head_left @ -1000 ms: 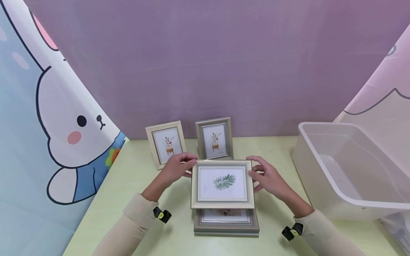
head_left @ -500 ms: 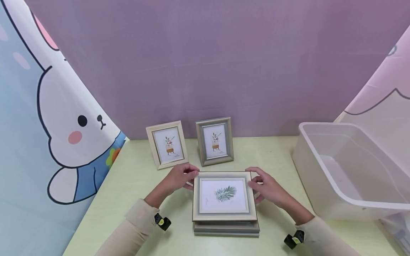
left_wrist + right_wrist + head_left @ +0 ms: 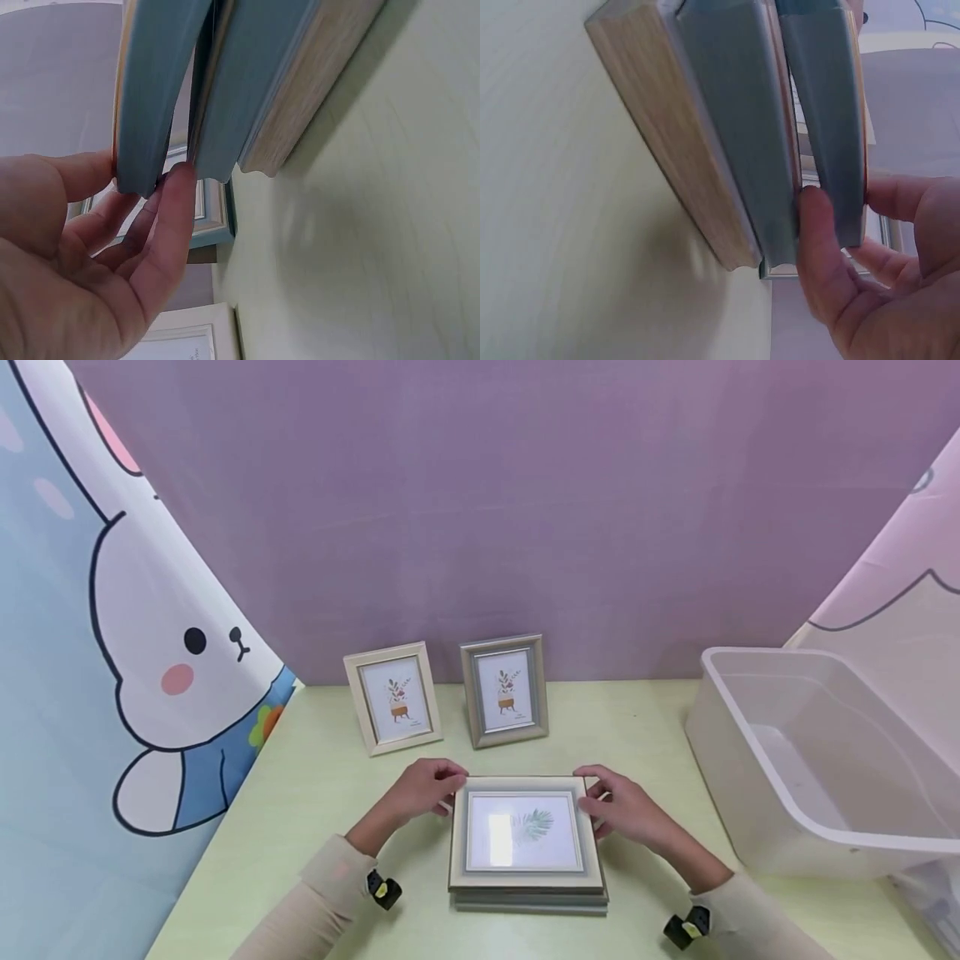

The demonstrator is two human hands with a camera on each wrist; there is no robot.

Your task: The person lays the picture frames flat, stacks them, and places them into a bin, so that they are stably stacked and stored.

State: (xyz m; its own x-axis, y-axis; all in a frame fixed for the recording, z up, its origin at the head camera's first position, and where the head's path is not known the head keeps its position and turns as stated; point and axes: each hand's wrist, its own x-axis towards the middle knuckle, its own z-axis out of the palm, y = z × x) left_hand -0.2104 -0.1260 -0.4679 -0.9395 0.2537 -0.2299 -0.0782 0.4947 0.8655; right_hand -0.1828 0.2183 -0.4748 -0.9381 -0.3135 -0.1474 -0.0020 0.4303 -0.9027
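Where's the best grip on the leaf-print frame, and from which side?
I'd take the leaf-print frame by both side edges near its far corners, from left and right: it tilts, far end clear of the frame below, leaving a gap underneath.

Reaches up from the lower left with left arm (image 3: pixel 315 902), from the lower right with right arm (image 3: pixel 757 922). Pinches with left hand (image 3: pixel 420 789) and right hand (image 3: pixel 625 810) either side of lower centre, thumbs (image 3: pixel 84 171) opposite curved fingers (image 3: pixel 821 262) in both wrist views.

No legible text; tiny print (image 3: pixel 416 724) on cream-framed picture (image 3: pixel 395 698) and grey-framed picture (image 3: pixel 505 692) too small to read.
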